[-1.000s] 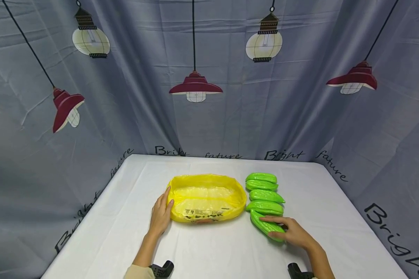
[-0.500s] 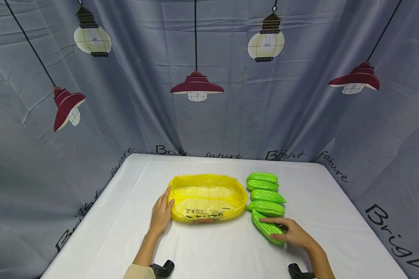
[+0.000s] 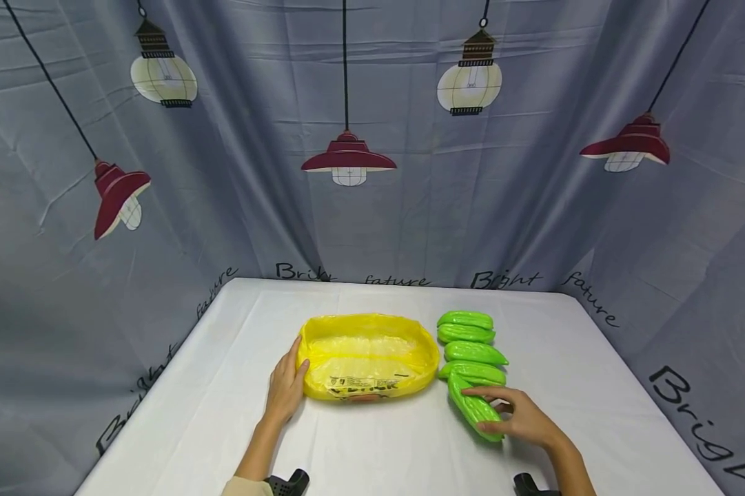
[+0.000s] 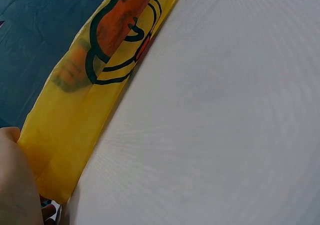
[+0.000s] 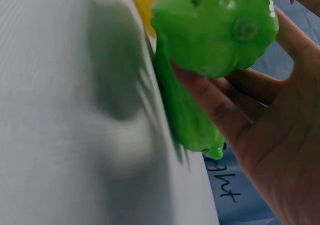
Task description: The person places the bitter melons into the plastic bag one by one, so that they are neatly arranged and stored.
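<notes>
A yellow plastic bag (image 3: pixel 403 384) lies spread into an oval on the table, its walls standing up. My left hand (image 3: pixel 285 389) holds its left end, thumb at the near side and fingers along the end wall. In the left wrist view the bag's outer wall (image 4: pixel 75 135) shows a dark printed cartoon face. On the right, several glossy green ridged bitter melons (image 3: pixel 474 353) lie in a column. My right hand (image 3: pixel 521 417) grips the nearest bitter melon (image 3: pixel 471 406) between thumb and fingers. Its blunt end (image 5: pixel 220 30) faces the right wrist camera, above a shadow on the cloth.
A white cloth covers the table (image 3: pixel 372 455). Grey-blue curtains (image 3: pixel 372 227) printed with lamps and lettering hang round its back and sides. Black wrist devices (image 3: pixel 290 482) sit on both wrists.
The near end of the gripped bitter melon has swung slightly toward the front edge, with my right hand on it. My left hand and the bag stay in place.
</notes>
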A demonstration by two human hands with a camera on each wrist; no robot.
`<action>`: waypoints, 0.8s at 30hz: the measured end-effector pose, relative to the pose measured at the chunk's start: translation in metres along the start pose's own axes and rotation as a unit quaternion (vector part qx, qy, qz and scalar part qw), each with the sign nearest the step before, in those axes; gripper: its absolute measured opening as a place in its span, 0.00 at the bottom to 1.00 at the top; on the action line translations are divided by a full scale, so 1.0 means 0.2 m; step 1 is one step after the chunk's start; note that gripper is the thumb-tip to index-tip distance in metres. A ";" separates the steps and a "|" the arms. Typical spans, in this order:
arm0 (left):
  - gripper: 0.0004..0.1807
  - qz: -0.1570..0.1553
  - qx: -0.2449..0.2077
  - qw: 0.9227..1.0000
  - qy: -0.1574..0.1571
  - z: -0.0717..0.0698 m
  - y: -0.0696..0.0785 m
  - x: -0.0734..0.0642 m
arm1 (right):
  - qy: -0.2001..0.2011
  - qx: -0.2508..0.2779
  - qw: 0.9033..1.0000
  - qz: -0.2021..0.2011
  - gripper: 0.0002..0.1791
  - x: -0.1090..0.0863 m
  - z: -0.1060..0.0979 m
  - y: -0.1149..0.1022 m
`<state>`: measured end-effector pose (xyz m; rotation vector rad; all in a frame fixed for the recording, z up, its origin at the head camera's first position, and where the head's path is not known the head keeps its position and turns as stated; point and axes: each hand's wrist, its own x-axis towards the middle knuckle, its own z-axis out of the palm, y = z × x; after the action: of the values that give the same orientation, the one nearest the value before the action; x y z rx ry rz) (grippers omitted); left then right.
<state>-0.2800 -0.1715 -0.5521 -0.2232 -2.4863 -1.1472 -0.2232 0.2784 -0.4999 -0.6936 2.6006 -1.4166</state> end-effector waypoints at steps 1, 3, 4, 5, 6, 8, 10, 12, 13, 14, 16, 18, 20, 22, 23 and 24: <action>0.28 -0.001 0.003 1.000 -0.001 0.00 0.00 0.00 | 0.008 0.001 1.000 -0.009 0.28 0.00 0.00 -0.01; 0.28 -0.006 0.006 1.000 -0.004 -0.01 0.00 0.00 | 0.026 -0.004 0.999 -0.024 0.29 0.01 0.00 -0.02; 0.28 -0.008 0.006 1.000 -0.006 -0.01 0.00 0.00 | 0.036 -0.007 0.999 -0.028 0.30 0.02 0.00 -0.03; 0.27 -0.010 0.007 1.000 -0.008 -0.01 0.00 0.00 | 0.045 -0.013 0.998 -0.032 0.30 0.02 0.00 -0.04; 0.27 -0.011 0.007 1.000 -0.009 -0.01 0.00 -0.01 | 0.054 -0.017 0.998 -0.034 0.31 0.03 0.00 -0.04; 0.27 -0.014 0.006 1.000 -0.010 -0.01 0.00 -0.01 | 0.070 -0.022 0.997 -0.036 0.31 0.04 0.00 -0.05; 0.27 -0.015 0.002 1.000 -0.010 -0.01 0.00 -0.01 | 0.083 -0.024 0.995 -0.040 0.32 0.06 0.00 -0.06; 0.27 -0.014 0.002 1.000 -0.009 -0.01 0.00 -0.01 | 0.095 -0.024 0.994 -0.046 0.33 0.08 0.00 -0.07; 0.27 -0.013 0.003 1.000 -0.009 -0.01 0.00 -0.01 | 0.101 -0.023 0.993 -0.049 0.33 0.09 0.00 -0.08; 0.27 -0.013 0.002 1.000 -0.008 -0.01 0.00 -0.01 | 0.107 -0.022 0.993 -0.052 0.33 0.10 0.00 -0.09; 0.27 -0.012 0.003 1.000 -0.007 -0.01 0.00 -0.01 | 0.119 -0.014 0.991 -0.059 0.34 0.13 0.01 -0.12; 0.27 -0.012 0.004 1.000 -0.006 -0.01 0.00 0.00 | 0.129 -0.006 0.989 -0.068 0.35 0.16 0.02 -0.16; 0.27 -0.011 0.003 1.000 -0.005 0.00 0.00 0.00 | 0.136 0.001 0.988 -0.076 0.35 0.19 0.03 -0.23; 0.27 -0.010 0.002 1.000 -0.005 0.00 0.01 0.00 | 0.141 0.007 0.986 -0.085 0.35 0.23 0.03 -0.29; 0.27 -0.009 0.000 1.000 -0.005 0.00 0.01 0.00 | 0.143 0.006 0.986 -0.090 0.35 0.24 0.04 -0.33; 0.27 -0.009 -0.001 1.000 -0.005 0.00 0.01 0.00 | 0.144 0.008 0.985 -0.093 0.35 0.26 0.05 -0.34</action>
<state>-0.2787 -0.1709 -0.5507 -0.2087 -2.4999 -1.1587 -0.2438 0.2168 -0.4427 -0.8033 2.7959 -1.7077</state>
